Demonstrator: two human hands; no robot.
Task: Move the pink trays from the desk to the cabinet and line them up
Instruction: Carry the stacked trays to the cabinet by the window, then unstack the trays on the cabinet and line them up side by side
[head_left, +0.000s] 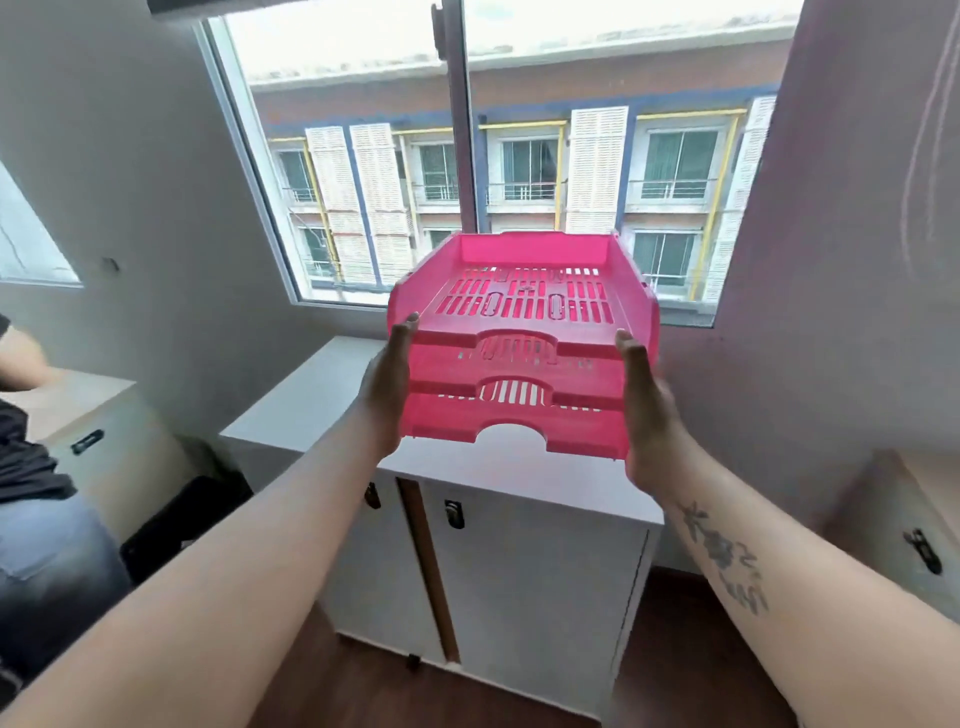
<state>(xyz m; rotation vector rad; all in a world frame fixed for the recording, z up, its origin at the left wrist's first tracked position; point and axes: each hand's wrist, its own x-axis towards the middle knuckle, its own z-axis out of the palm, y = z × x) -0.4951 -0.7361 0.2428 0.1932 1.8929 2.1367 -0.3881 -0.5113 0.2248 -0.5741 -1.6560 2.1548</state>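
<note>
I've got the pink trays (522, 343) stacked three high, pressed between my hands; left hand (387, 384) flat against the left side, right hand (649, 410) flat against the right; the stack is up in the air over the white cabinet (311, 410), just below the window (519, 156).

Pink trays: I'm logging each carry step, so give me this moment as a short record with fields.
held item: stack of three pink trays, nested one above another
left hand: flat against the stack's left side
right hand: flat against the stack's right side
grip: two-handed side clamp, palms facing each other
stack position: in the air above the white cabinet, not set down
cabinet doors: both closed
behind: window with a building outside
</note>
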